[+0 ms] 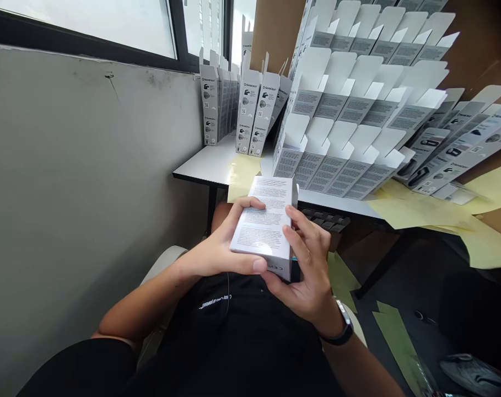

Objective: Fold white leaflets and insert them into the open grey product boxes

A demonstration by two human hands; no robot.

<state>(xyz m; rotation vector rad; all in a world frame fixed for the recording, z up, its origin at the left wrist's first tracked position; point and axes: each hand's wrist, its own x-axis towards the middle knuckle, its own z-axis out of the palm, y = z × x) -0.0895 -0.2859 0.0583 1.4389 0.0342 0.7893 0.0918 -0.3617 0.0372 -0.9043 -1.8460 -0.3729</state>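
A white cardboard box (263, 229) with small printed text on its upper face is held in front of my chest, tilted, with its near end towards me. My left hand (229, 242) grips it from the left, the thumb along the near edge and a finger lying across the printed face. On the other side my right hand (310, 256) has its fingertips on the box's right edge and its thumb at the near lower corner. The underside of the box and some left fingers are hidden.
Several rows of white boxes with raised flaps (341, 121) stand stacked on a white table (206, 162). More narrow boxes (248, 110) stand at the back left. Yellow paper sheets (424, 212) overhang the table edge. A grey wall (89, 165) rises to my left.
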